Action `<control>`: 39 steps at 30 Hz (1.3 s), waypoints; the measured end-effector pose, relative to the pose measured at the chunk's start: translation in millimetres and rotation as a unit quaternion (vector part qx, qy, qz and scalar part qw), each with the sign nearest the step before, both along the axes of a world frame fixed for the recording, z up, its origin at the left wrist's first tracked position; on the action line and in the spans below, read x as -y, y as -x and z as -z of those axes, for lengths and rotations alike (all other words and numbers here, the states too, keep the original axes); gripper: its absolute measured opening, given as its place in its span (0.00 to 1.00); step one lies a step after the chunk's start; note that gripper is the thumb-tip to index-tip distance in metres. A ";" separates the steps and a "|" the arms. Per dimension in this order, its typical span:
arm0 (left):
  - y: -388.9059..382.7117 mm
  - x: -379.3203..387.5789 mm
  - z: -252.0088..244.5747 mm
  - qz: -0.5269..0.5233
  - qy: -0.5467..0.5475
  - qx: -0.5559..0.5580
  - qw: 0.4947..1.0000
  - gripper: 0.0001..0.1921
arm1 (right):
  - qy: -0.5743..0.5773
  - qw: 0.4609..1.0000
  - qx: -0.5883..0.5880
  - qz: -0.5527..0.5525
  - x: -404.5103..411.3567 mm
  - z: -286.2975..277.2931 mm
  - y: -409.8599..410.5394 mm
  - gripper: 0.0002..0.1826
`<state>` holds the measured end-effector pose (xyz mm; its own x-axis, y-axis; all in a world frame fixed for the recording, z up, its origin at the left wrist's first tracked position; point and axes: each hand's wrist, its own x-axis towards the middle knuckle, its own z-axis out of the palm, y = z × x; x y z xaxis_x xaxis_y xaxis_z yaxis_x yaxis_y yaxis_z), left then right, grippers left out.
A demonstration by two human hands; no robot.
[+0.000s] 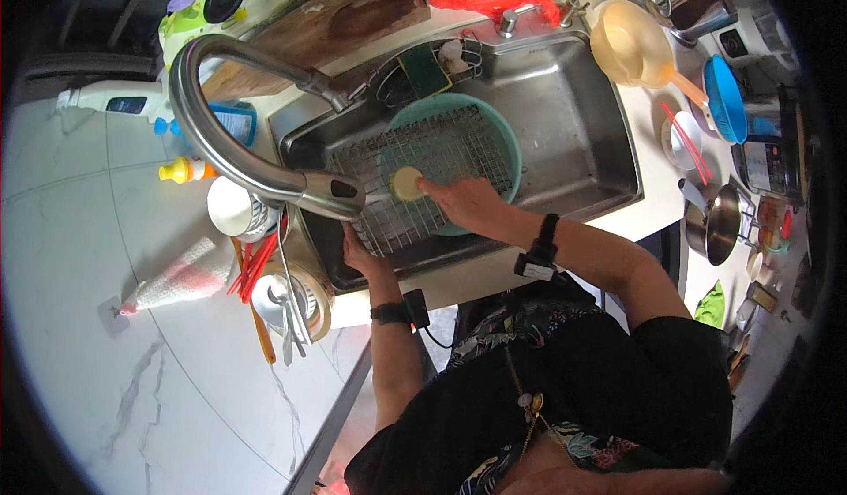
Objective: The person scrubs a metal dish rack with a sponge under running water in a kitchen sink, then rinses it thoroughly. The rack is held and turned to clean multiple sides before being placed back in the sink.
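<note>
My right hand (pixel 471 205) grips a round, pale-yellow scrubber (pixel 405 184), which lies against a wire grill rack (pixel 423 217). Dark residue coats the rack's far edge and bars. At the rack's near left corner is my left hand (pixel 365 254), its fingers around the edge and partly hidden. The rack slants over a light-green plastic basin (pixel 508 139) that stands in a stainless-steel sink (pixel 569 118). Above the rack's left side arches a curved metal faucet (pixel 212 131).
A wire caddy (pixel 390 91) holding a green scouring pad (pixel 423 71) sits behind the basin. Left of the sink are bowls (pixel 231 207), red chopsticks (pixel 255 263) and bottles (pixel 235 123). To the right are a cream ladle (pixel 625 45), a blue basket (pixel 724 98) and a steel pot (pixel 714 227).
</note>
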<state>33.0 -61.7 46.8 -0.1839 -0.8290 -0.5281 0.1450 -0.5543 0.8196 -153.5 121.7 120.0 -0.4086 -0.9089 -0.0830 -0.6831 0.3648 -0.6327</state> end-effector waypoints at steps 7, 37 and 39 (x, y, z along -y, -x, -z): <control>-6.4 5.8 1.5 0.014 0.013 0.047 0.999 0.17 | -0.013 0.999 0.038 -0.006 29.6 -18.0 34.2 0.24; 1.1 13.2 1.2 0.063 0.164 0.294 0.940 0.29 | 0.002 0.993 0.019 -0.116 20.3 -44.1 -21.3 0.24; 2.8 7.6 -4.0 0.046 0.176 0.306 0.934 0.32 | 0.069 0.994 0.061 -0.060 57.7 -61.0 0.4 0.20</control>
